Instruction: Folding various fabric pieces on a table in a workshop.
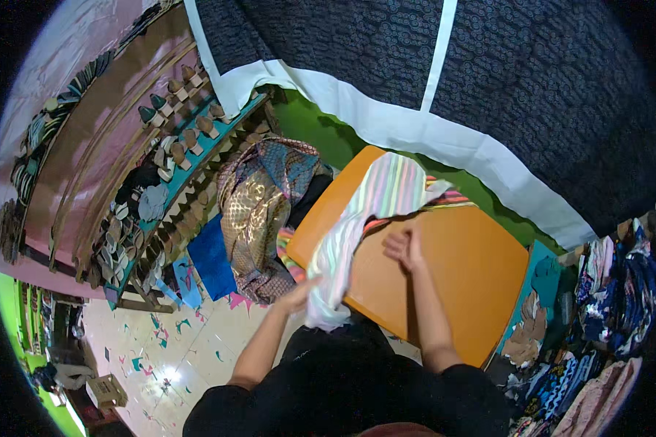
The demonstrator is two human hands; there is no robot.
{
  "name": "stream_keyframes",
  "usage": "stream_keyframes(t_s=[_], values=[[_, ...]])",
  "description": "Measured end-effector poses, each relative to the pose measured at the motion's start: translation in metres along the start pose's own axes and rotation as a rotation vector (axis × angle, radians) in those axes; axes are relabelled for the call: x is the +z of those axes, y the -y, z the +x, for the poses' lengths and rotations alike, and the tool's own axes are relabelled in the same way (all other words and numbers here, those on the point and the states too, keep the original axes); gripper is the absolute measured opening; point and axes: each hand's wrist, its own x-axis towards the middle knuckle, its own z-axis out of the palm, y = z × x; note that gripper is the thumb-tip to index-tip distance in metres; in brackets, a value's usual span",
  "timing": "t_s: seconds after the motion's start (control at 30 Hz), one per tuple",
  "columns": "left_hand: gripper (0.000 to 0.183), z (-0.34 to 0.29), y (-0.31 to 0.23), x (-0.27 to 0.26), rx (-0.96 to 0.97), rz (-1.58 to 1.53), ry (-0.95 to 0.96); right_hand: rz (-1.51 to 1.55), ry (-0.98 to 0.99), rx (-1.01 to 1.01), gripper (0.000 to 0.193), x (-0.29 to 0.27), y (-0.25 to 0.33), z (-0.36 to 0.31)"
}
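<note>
A pastel-striped cloth [335, 247] lies bunched and twisted across an orange-topped table [459, 269], its near end hanging over the front edge toward my body. My left hand [297, 297] is closed at the left edge of that hanging end; its fingertips are partly hidden and a little blurred. Over the middle of the tabletop, to the right of the cloth, my right hand [407, 250] holds nothing, with its fingers apart. A brighter striped piece of fabric [452, 198] shows beneath the pastel cloth at the far edge, and more of it appears at the left edge.
Patterned brown and gold fabric [259, 211] is heaped left of the table. Beyond it, a teal shelf [169, 193] holds several shoe-shaped forms. Fabric scraps [157, 331] litter the tiled floor. Folded cloths [561, 379] are stacked at right. A dark curtain [517, 95] hangs behind.
</note>
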Motion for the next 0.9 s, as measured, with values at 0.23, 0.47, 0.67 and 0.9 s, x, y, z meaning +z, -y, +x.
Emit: stream_keyframes(t_s=[0.23, 0.47, 0.67, 0.9], values=[[0.045, -0.004, 0.076, -0.005, -0.027, 0.965, 0.239, -0.512, -0.180, 0.091, 0.046, 0.052, -0.123, -0.058], [0.039, -0.002, 0.039, 0.002, 0.237, 0.474, 0.283, -0.247, -0.334, -0.094, 0.045, 0.062, -0.109, -0.088], [0.029, -0.012, 0.018, 0.002, 0.505, 0.287, 0.221, 0.281, -0.445, -0.746, 0.038, 0.093, -0.107, -0.131], [0.069, -0.025, 0.055, -0.077, -0.597, -0.330, 0.718, 0.097, -0.483, -0.429, 0.036, 0.110, -0.214, -0.167]])
